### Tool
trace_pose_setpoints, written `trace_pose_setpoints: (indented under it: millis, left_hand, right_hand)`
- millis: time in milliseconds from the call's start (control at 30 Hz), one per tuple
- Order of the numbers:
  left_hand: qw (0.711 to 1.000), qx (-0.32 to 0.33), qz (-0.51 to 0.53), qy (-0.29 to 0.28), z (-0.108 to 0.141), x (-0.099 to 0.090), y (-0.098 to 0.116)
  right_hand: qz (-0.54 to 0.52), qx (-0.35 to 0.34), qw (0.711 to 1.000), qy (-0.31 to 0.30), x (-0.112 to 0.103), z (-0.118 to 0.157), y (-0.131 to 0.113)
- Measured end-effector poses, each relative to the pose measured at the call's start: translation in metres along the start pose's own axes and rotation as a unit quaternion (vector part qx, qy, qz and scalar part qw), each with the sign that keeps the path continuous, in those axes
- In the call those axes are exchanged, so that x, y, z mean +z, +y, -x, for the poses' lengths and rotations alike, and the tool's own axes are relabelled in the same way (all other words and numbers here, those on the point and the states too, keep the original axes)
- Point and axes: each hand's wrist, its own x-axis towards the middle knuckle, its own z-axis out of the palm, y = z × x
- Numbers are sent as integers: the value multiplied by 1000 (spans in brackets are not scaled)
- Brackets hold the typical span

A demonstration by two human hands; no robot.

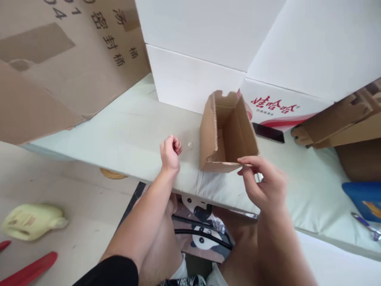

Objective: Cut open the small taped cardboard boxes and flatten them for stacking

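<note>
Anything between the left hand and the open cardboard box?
Nothing visible blocks it. Between the left hand and the cardboard box lies only a short stretch of table, with a small pale spot on it, too small to identify. The right hand grips the near rim's right end.

The desk (pixel 133 119) has a pale green cover (pixel 315 198), creased toward its front edge. Below lie a light-coloured floor (pixel 89 214) and a panda-patterned mat (pixel 200 243). Soft light falls evenly.
</note>
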Motion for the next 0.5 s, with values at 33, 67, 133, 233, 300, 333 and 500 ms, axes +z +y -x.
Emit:
trace_pose_setpoints:
  millis: [33, 67, 133, 233, 300, 333, 500]
  left_hand:
    - [1000, -1, -19, -17, 2, 2, -5]
    - [999, 0, -39, -35, 4, 5, -9]
    - [994, 5, -81, -75, 6, 8, -18]
    - [983, 8, -132, -128, 5, 10, -28]
    - [977, 7, -153, -146, 5, 9, -29]
    - [975, 6, -162, -152, 6, 9, -28]
    - [966, 18, -181, -183, 25, 10, -8]
  right_hand:
    - [-23, 8, 1000, -12, -2, -1, 2]
    - [-39, 20, 999, -21, -5, -2, 3]
    - [-54, 52, 997, -28, -12, -5, 7]
    - [-49, 75, 995, -46, -25, -10, 12]
    - [-51, 68, 994, -68, -33, -10, 16]
    - [-54, 66, 993, -76, -37, -10, 18]
    - [-75, 75, 988, -109, -59, -8, 26]
